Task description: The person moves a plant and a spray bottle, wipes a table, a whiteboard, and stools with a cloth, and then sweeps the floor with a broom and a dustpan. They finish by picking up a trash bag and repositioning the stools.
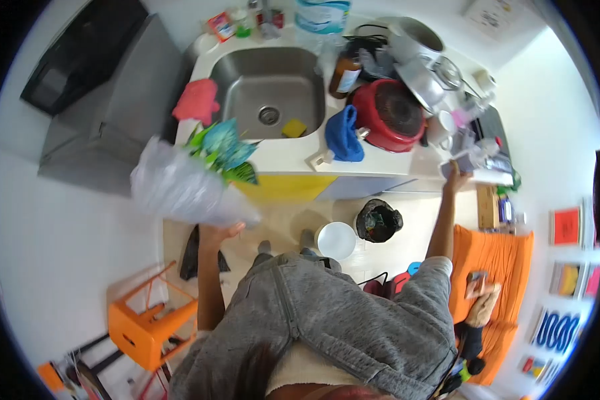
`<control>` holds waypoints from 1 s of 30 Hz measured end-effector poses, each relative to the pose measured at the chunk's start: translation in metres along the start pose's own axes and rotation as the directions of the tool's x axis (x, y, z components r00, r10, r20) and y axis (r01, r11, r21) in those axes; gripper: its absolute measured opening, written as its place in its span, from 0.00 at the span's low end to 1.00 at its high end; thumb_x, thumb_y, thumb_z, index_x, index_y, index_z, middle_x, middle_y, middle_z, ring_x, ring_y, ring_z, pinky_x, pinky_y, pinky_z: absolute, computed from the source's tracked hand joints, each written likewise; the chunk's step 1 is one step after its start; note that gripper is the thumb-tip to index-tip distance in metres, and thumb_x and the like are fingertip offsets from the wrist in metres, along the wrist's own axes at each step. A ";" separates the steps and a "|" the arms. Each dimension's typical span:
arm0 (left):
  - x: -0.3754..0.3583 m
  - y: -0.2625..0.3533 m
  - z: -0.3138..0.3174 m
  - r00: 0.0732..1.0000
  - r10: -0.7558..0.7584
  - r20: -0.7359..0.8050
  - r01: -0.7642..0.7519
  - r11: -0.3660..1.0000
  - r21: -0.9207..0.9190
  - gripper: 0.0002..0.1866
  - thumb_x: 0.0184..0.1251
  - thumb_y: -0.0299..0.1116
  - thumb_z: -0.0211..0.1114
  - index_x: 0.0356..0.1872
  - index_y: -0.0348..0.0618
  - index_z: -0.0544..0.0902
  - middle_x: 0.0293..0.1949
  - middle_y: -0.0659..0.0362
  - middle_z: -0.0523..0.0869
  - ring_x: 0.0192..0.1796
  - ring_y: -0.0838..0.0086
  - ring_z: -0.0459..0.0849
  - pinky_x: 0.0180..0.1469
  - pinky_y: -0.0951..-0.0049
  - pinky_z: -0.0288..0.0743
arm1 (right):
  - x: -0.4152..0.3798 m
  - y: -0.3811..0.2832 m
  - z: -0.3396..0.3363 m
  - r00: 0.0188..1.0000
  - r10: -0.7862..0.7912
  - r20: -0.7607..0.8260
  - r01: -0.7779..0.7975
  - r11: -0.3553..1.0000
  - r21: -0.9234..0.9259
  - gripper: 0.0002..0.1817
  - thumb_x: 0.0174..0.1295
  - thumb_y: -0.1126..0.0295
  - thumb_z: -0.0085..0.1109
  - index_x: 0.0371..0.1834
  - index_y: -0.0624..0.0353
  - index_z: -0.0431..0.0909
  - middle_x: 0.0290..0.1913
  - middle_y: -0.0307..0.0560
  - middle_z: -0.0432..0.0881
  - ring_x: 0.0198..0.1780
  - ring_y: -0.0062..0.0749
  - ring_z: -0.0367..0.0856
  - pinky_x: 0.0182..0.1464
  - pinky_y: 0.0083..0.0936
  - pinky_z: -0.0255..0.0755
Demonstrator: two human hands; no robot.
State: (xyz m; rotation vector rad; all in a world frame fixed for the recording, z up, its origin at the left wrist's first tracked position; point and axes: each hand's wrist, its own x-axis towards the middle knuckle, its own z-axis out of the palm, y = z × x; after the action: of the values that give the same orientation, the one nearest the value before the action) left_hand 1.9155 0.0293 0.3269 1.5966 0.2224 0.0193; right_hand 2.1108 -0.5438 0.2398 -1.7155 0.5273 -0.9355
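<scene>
Looking down at ourselves, we're in a grey marl sweatshirt point(353, 320) made of soft heathered fabric, with seams running down from the shoulders. Both sleeves are short or pushed right up, so the arms are bare from about the elbow out to the left hand point(219, 233) and right hand point(455, 179). There's a strip of cream, fleecy fabric at the neckline, plus some dark hair at the bottom edge.

Clear, milky plastic bag point(180, 190) above left-hand fingers point(230, 231); teal-green patterned packet point(225, 150) beyond it. Pink cloth point(197, 101), yellow sponge point(294, 127), blue cloth point(344, 133), red pot point(387, 117). White bottle point(477, 157) at right-hand fingertips point(455, 170). Orange stool point(147, 320).
</scene>
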 end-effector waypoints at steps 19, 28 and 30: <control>0.051 0.030 0.133 0.951 0.235 0.200 -0.215 0.970 -0.117 0.46 0.31 0.45 0.72 0.55 0.36 0.61 0.53 0.50 0.65 0.58 0.66 0.62 0.59 0.67 0.54 | -0.223 -0.221 0.088 0.094 -0.417 0.904 -0.101 0.899 0.425 0.52 0.31 0.65 0.72 0.61 0.62 0.49 0.58 0.48 0.60 0.58 0.31 0.59 0.57 0.27 0.54; 0.055 0.047 0.103 0.956 0.274 -0.108 -0.292 0.934 -0.207 0.23 0.58 0.47 0.54 0.50 0.42 0.72 0.49 0.61 0.74 0.49 0.78 0.69 0.51 0.75 0.61 | -0.182 -0.206 0.087 0.357 -0.158 0.921 -0.384 0.873 0.299 0.41 0.32 0.64 0.61 0.54 0.65 0.57 0.44 0.48 0.71 0.43 0.32 0.73 0.45 0.29 0.71; 0.049 0.042 0.077 0.929 0.279 -0.244 -0.310 0.946 -0.096 0.14 0.61 0.37 0.52 0.43 0.40 0.76 0.42 0.58 0.77 0.41 0.78 0.74 0.45 0.81 0.66 | -0.145 -0.193 0.091 0.614 -0.170 0.771 -0.250 0.884 0.394 0.35 0.33 0.67 0.57 0.51 0.67 0.60 0.41 0.47 0.72 0.43 0.32 0.71 0.44 0.27 0.68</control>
State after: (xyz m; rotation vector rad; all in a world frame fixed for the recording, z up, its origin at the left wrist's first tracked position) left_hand 1.9803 -0.0400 0.3596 1.4804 0.1526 0.4454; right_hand 2.0780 -0.3186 0.3609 -1.4542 -0.2604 -0.1417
